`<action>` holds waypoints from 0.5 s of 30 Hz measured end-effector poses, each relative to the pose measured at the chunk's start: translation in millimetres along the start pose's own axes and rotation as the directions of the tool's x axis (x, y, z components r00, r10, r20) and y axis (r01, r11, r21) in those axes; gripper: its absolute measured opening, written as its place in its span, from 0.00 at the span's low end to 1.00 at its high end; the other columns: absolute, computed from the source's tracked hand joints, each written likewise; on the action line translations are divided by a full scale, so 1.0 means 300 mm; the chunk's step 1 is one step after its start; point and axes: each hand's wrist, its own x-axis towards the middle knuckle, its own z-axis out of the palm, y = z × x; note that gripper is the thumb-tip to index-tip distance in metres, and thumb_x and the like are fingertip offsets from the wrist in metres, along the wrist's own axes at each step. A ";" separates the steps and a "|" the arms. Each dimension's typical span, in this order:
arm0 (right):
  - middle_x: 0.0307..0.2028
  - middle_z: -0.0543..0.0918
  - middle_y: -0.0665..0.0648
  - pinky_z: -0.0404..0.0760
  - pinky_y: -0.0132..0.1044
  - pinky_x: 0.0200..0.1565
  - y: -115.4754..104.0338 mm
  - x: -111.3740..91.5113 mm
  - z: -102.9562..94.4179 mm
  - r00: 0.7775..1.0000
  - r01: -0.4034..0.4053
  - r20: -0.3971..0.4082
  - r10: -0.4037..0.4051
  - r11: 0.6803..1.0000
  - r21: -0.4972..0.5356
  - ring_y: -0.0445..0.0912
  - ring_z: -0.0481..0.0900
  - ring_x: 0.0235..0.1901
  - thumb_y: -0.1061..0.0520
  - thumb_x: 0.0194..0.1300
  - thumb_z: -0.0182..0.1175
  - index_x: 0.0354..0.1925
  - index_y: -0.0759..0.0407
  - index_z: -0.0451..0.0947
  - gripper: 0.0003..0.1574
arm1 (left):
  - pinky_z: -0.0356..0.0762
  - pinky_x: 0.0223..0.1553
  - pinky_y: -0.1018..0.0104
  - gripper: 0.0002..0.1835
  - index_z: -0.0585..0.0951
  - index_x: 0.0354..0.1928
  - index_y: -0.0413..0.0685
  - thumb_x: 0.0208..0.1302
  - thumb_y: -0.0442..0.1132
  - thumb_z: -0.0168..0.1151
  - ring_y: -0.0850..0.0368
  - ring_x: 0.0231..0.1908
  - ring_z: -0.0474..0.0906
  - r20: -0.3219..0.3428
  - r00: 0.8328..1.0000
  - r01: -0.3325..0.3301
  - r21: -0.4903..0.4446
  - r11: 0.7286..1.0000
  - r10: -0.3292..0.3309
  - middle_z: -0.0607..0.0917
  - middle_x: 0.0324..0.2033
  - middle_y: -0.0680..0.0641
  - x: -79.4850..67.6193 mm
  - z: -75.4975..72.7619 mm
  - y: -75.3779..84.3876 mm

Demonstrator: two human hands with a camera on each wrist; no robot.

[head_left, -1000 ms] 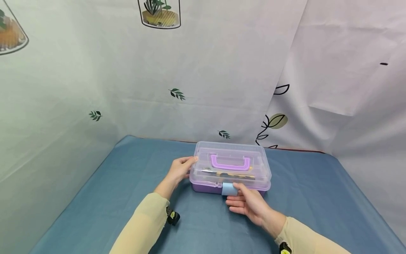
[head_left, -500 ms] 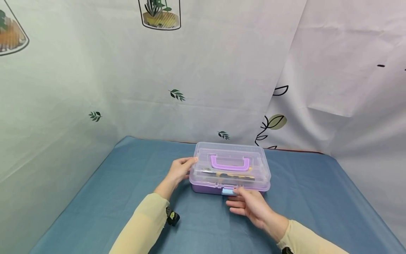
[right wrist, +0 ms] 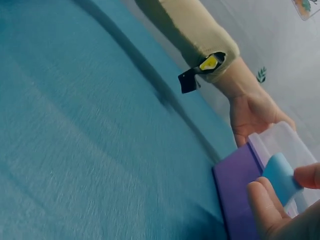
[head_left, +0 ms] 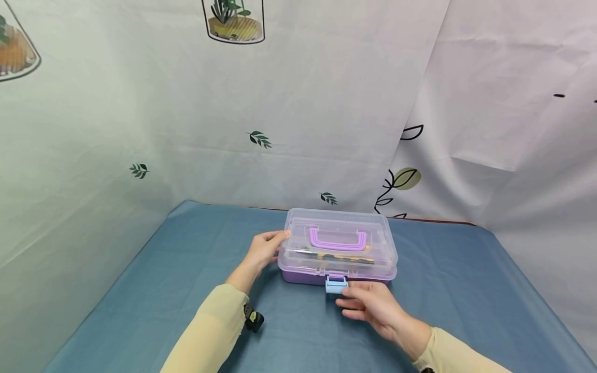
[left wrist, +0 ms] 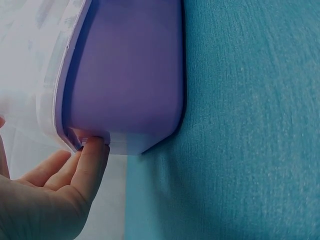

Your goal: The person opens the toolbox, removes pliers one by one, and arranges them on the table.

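Note:
A purple box with a clear lid stands on the blue cloth, its lid down. A purple handle lies flat on the lid. Through the lid show dark and yellow items, too blurred to name. My left hand grips the box's left end, thumb on the lid and fingers at the rim, as the left wrist view shows. At the front, a light-blue latch is tilted out from the lid's edge. My right hand pinches this latch between thumb and index finger; its other fingers are loosely extended.
Blue cloth covers the table around the box. Pale curtains with printed leaves hang behind and at both sides. A black strap with a small device sits on the left wrist.
My right hand has drawn the latch outward and down from lying flat against the front. The hand itself has shifted slightly toward me. The left hand and box have stayed in place.

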 end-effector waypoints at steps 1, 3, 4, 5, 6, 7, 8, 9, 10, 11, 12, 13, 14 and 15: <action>0.46 0.84 0.63 0.85 0.40 0.39 0.002 0.002 -0.003 1.000 0.006 0.010 -0.006 1.000 -0.022 0.45 0.86 0.37 0.59 0.62 0.61 0.61 0.78 0.62 0.36 | 0.83 0.43 0.58 0.35 0.75 0.60 0.44 0.56 0.59 0.64 0.49 0.46 0.82 -0.002 1.000 0.001 0.000 1.000 -0.001 0.80 0.54 0.40 0.000 0.000 0.000; 0.47 0.83 0.66 0.85 0.40 0.38 0.006 0.009 -0.012 0.999 0.040 0.036 -0.037 0.994 -0.098 0.45 0.86 0.37 0.58 0.62 0.61 0.61 0.79 0.62 0.37 | 0.83 0.43 0.58 0.35 0.75 0.60 0.44 0.56 0.59 0.64 0.49 0.46 0.82 -0.004 1.000 0.002 0.000 1.000 -0.002 0.80 0.54 0.40 0.000 0.000 0.001; 0.47 0.83 0.67 0.85 0.40 0.38 0.008 0.014 -0.016 0.997 0.059 0.048 -0.053 0.988 -0.144 0.46 0.86 0.37 0.58 0.61 0.61 0.61 0.80 0.62 0.38 | 0.83 0.43 0.58 0.35 0.75 0.60 0.44 0.56 0.59 0.64 0.49 0.46 0.82 -0.003 1.000 0.002 0.000 1.000 -0.002 0.80 0.54 0.40 0.000 0.000 0.001; 0.47 0.83 0.68 0.85 0.40 0.37 0.009 0.017 -0.021 0.996 0.079 0.061 -0.069 0.979 -0.189 0.46 0.86 0.36 0.57 0.61 0.61 0.61 0.80 0.62 0.38 | 0.83 0.43 0.58 0.35 0.75 0.60 0.44 0.56 0.59 0.64 0.49 0.46 0.82 -0.004 1.000 0.001 0.000 1.000 -0.001 0.80 0.54 0.40 0.000 -0.001 0.001; 0.47 0.82 0.69 0.85 0.40 0.36 0.009 0.019 -0.026 0.993 0.105 0.078 -0.089 0.967 -0.233 0.46 0.86 0.36 0.57 0.61 0.61 0.61 0.81 0.61 0.39 | 0.83 0.44 0.58 0.35 0.75 0.60 0.44 0.56 0.59 0.64 0.49 0.47 0.82 -0.004 1.000 0.001 0.002 1.000 -0.001 0.80 0.54 0.40 0.000 -0.001 0.001; 0.47 0.82 0.70 0.86 0.40 0.36 0.010 0.021 -0.030 0.989 0.132 0.095 -0.109 0.953 -0.275 0.47 0.86 0.36 0.57 0.61 0.61 0.61 0.82 0.61 0.39 | 0.83 0.44 0.58 0.35 0.75 0.60 0.44 0.56 0.59 0.64 0.49 0.47 0.82 -0.004 1.000 0.000 0.003 1.000 0.000 0.80 0.54 0.40 0.000 -0.001 0.000; 0.47 0.82 0.71 0.85 0.41 0.35 0.009 0.023 -0.033 0.986 0.153 0.108 -0.125 0.938 -0.311 0.47 0.86 0.36 0.57 0.61 0.61 0.61 0.83 0.60 0.40 | 0.83 0.44 0.58 0.36 0.75 0.60 0.44 0.56 0.60 0.64 0.49 0.47 0.81 -0.005 1.000 -0.001 0.005 1.000 0.001 0.80 0.54 0.40 0.000 0.000 -0.001; 0.46 0.82 0.71 0.85 0.41 0.35 0.008 0.023 -0.035 0.984 0.169 0.117 -0.137 0.926 -0.338 0.48 0.86 0.36 0.57 0.60 0.61 0.60 0.83 0.61 0.39 | 0.83 0.44 0.58 0.36 0.75 0.60 0.44 0.56 0.60 0.64 0.49 0.47 0.81 -0.005 1.000 -0.002 0.007 1.000 0.002 0.79 0.55 0.40 0.000 0.000 -0.001; 0.46 0.83 0.71 0.85 0.41 0.34 0.008 0.023 -0.035 0.982 0.179 0.122 -0.144 0.916 -0.359 0.48 0.86 0.36 0.58 0.60 0.61 0.60 0.83 0.61 0.39 | 0.83 0.44 0.57 0.36 0.75 0.60 0.44 0.56 0.60 0.64 0.48 0.47 0.81 -0.005 1.000 -0.004 0.007 1.000 0.004 0.79 0.55 0.40 0.000 0.000 -0.002; 0.46 0.83 0.70 0.85 0.41 0.34 0.007 0.023 -0.036 0.980 0.191 0.128 -0.153 0.906 -0.378 0.48 0.86 0.35 0.58 0.60 0.61 0.60 0.84 0.61 0.39 | 0.83 0.44 0.57 0.36 0.75 0.60 0.43 0.56 0.60 0.64 0.48 0.48 0.81 -0.005 1.000 -0.006 0.008 1.000 0.006 0.79 0.55 0.39 0.000 0.001 -0.003; 0.46 0.83 0.70 0.85 0.41 0.33 0.007 0.023 -0.036 0.978 0.201 0.131 -0.161 0.897 -0.394 0.48 0.85 0.36 0.59 0.60 0.62 0.60 0.84 0.61 0.39 | 0.83 0.44 0.57 0.36 0.75 0.60 0.43 0.56 0.60 0.64 0.48 0.48 0.81 -0.005 1.000 -0.007 0.007 1.000 0.007 0.79 0.55 0.39 -0.001 0.001 -0.003; 0.46 0.83 0.70 0.85 0.41 0.33 0.008 0.025 -0.036 0.977 0.209 0.131 -0.169 0.887 -0.412 0.48 0.85 0.36 0.59 0.59 0.62 0.59 0.85 0.61 0.39 | 0.83 0.44 0.57 0.36 0.75 0.60 0.43 0.56 0.60 0.64 0.48 0.48 0.81 -0.005 1.000 -0.009 0.007 1.000 0.009 0.79 0.55 0.39 -0.001 0.002 -0.004; 0.45 0.83 0.70 0.84 0.40 0.32 0.009 0.027 -0.036 0.976 0.217 0.129 -0.178 0.876 -0.431 0.47 0.85 0.36 0.59 0.59 0.63 0.59 0.84 0.62 0.39 | 0.83 0.44 0.57 0.36 0.75 0.60 0.43 0.56 0.60 0.64 0.48 0.48 0.81 -0.006 1.000 -0.010 0.006 1.000 0.010 0.79 0.55 0.40 -0.001 0.002 -0.003; 0.45 0.83 0.70 0.84 0.40 0.32 0.011 0.029 -0.036 0.974 0.227 0.129 -0.189 0.864 -0.449 0.47 0.85 0.36 0.60 0.58 0.64 0.58 0.84 0.63 0.38 | 0.83 0.44 0.57 0.36 0.75 0.60 0.43 0.56 0.60 0.64 0.48 0.47 0.81 -0.007 1.000 -0.011 0.005 1.000 0.011 0.80 0.54 0.40 -0.001 0.003 -0.004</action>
